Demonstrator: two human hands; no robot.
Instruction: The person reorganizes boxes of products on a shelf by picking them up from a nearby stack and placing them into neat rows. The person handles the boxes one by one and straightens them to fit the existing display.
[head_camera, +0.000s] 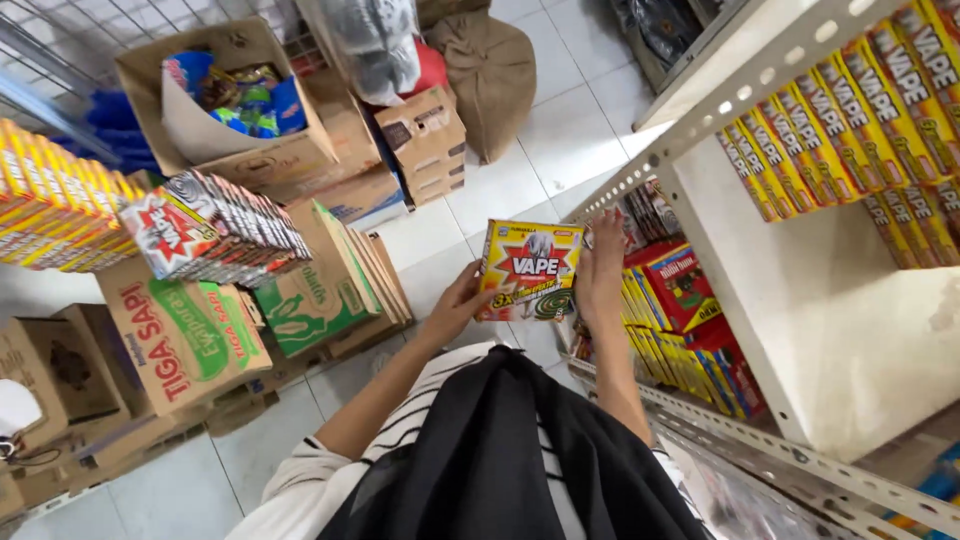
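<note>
Black cloth (520, 450) draped over a striped top, right under the lens. Far left, rows of yellow-orange boxes (55, 205), then a bundled stack of flat boxes (215, 225) lying on a brown carton with green print (180, 335). Further right, left hand (455, 305) cupped at the lower left edge of a flat yellow and red box (530, 270), thumb on the front face, other fingers tucked behind and mostly hidden. Held upright in the air between both hands, over the tiled floor, just in front of the metal shelf rail (700, 130). Right hand (600, 275) laid flat along the box's right edge, fingers pressed together and pointing up. Beyond it, red and yellow packs (680, 310) standing on the lower shelf, and a tight row of yellow boxes (850, 120) on the one above.

Better to press evenly from both sides, light enough not to dent thin cardboard. Keep the printed face level and clear of the rail's edge. Probably wise to hook the right thumb round the front, since a flat palm alone may slip.
</note>
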